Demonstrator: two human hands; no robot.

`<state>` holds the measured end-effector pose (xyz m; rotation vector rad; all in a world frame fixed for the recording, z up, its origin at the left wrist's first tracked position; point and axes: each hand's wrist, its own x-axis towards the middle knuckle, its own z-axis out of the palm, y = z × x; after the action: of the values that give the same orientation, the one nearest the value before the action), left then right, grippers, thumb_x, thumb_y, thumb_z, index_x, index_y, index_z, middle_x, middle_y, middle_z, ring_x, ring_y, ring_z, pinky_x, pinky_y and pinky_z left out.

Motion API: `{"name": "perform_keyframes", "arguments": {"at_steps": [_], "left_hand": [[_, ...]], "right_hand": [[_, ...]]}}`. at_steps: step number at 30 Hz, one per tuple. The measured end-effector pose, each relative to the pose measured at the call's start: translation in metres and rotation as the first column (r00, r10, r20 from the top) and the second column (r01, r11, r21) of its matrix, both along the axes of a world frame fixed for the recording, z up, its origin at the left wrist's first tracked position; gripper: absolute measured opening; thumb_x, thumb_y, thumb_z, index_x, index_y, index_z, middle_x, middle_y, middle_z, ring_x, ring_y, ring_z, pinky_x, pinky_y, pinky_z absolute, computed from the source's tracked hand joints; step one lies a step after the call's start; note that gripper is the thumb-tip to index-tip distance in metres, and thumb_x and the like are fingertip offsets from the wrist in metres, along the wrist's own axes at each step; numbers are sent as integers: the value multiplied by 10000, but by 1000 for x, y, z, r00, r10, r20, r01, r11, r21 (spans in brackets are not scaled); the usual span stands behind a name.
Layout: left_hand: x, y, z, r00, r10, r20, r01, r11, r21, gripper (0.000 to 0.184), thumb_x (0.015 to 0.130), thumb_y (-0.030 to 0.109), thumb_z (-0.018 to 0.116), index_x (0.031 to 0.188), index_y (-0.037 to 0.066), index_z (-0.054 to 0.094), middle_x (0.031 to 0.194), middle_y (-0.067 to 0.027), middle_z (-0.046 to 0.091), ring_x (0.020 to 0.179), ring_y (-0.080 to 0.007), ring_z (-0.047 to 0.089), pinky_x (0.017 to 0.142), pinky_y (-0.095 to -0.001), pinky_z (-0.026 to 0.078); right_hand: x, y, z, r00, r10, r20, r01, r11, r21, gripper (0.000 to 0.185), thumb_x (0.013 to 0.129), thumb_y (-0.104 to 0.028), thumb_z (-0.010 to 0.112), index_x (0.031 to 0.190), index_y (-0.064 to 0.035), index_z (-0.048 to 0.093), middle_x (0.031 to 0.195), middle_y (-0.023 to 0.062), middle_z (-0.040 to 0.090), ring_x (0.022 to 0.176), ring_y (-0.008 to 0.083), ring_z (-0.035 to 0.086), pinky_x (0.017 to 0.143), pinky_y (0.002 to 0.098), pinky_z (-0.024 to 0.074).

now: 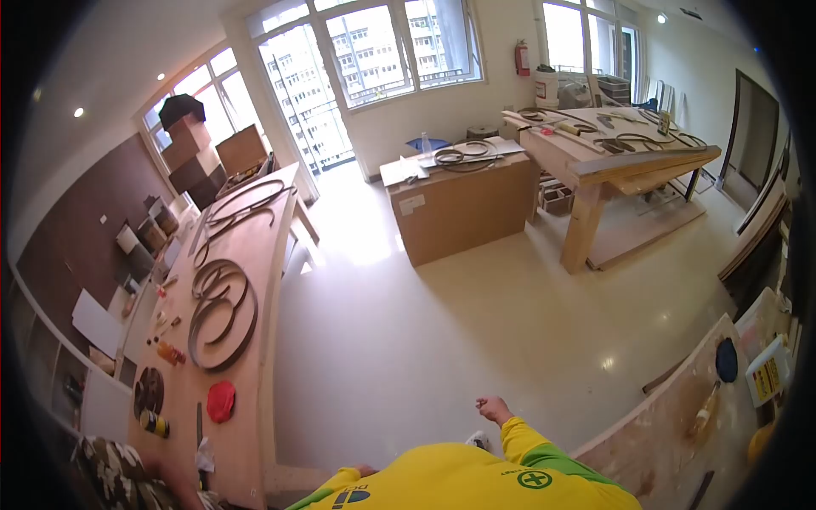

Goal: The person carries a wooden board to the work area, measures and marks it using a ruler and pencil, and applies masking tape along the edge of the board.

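My right hand [492, 410] is held out over the floor in front of my yellow shirt, its fingers curled closed. A small pale spot shows at the fingertips, too small to name. Close to my left side, only a bit of my left hand [365, 469] shows past the yellow sleeve, and its fingers are hidden. Nearest to it is the long wooden table [259, 425] on the left, which bears a red cloth-like item [221, 401], coiled dark strips [240, 340], an orange bottle [170, 353] and a yellow-and-black can [155, 423].
A person in camouflage clothing [115, 467] is at lower left. Ahead stand a brown box-like bench [463, 212] and a heavy wooden workbench [586, 174] with curved strips. At right, a stained board [654, 425] holds a brush [707, 408] beside a white jug [767, 371]. Glossy floor [408, 340] lies between.
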<state>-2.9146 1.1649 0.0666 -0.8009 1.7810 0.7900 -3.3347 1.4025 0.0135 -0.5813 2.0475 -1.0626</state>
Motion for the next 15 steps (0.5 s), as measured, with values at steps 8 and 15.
{"name": "perform_keyframes", "arguments": {"at_steps": [8,15], "left_hand": [[-157,-45,37,971,222,85,-225,974,19,413,900,365,506,1228,120,562,1108,-188,652,939,-341,623,832,-461,495],[-409,-115,4,997,-20,75,15,997,73,493,927,496,504,1105,51,622,1042,-184,669,850,-325,625,775,-452,497]], "right_hand": [[-198,75,23,885,-427,185,453,882,-131,182,831,-59,573,952,-84,707,776,11,668,622,125,620,494,276,469],[-224,205,-13,709,-661,246,590,747,307,175,784,-85,667,952,-42,695,693,66,648,520,138,561,434,296,444]]}}
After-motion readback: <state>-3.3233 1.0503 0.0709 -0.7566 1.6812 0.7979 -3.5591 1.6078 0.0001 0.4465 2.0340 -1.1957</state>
